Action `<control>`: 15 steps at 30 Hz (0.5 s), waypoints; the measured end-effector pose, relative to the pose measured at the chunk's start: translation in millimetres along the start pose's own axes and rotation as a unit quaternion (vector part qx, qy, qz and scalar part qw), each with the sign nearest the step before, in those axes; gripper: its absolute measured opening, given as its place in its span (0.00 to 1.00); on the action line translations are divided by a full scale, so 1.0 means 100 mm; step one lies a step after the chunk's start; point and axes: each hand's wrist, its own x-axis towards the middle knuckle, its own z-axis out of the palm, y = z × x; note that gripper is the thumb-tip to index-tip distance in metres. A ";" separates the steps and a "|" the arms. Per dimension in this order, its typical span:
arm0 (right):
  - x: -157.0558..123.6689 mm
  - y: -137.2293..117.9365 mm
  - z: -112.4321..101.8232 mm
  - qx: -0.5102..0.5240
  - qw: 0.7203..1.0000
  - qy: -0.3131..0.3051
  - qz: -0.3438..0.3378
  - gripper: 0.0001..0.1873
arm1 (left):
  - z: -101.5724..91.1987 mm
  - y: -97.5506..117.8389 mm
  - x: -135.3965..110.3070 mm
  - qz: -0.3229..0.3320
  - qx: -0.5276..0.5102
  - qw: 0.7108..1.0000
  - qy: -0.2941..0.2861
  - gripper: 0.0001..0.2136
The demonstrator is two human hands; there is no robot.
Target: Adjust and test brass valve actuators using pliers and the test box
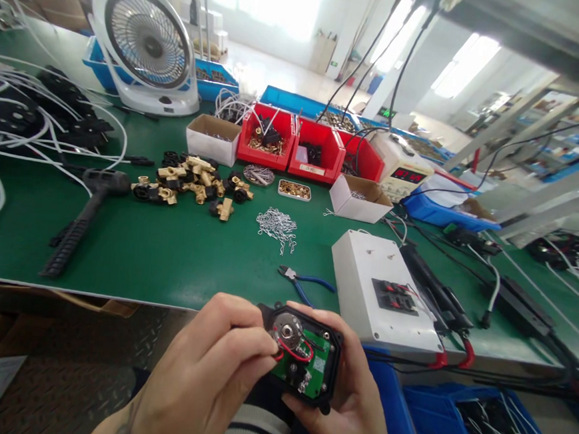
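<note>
A small black housing [308, 362] with a green circuit board, a round metal part and red and black wires sits in front of me, below the table's front edge. My right hand [355, 403] cups it from underneath, fingers wrapped round its right side. My left hand [212, 371] is closed in a pinch, fingertips on the red wire by the round metal part.
On the green table [166, 254]: brass fittings [192, 182], a heap of wire clips [277, 224], blue-handled cutters [304, 282], a white box with clips [384, 291], red bins [295, 144], a white fan [147, 45], a black handle [83, 217], white cables at left. Blue crates stand below right.
</note>
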 end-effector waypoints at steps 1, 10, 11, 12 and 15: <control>-0.01 0.01 0.00 -0.002 1.000 -0.001 0.004 0.38 | 0.01 -0.01 0.00 -0.016 -0.009 1.000 0.005 0.07; 0.01 0.12 -0.01 -0.092 0.993 -0.080 -0.009 0.36 | 0.02 -0.04 0.08 -0.038 -0.084 0.995 -0.039 0.05; 0.05 0.14 0.01 -0.091 0.993 -0.078 0.009 0.35 | 0.03 -0.08 0.10 -0.050 -0.089 0.994 -0.038 0.06; 0.10 0.17 0.03 -0.087 0.993 -0.071 0.031 0.34 | 0.04 -0.16 0.12 -0.059 -0.087 0.994 -0.035 0.06; 0.28 0.31 0.12 -0.065 0.993 -0.026 0.096 0.31 | 0.02 -0.58 0.22 -0.098 0.015 0.995 0.006 0.09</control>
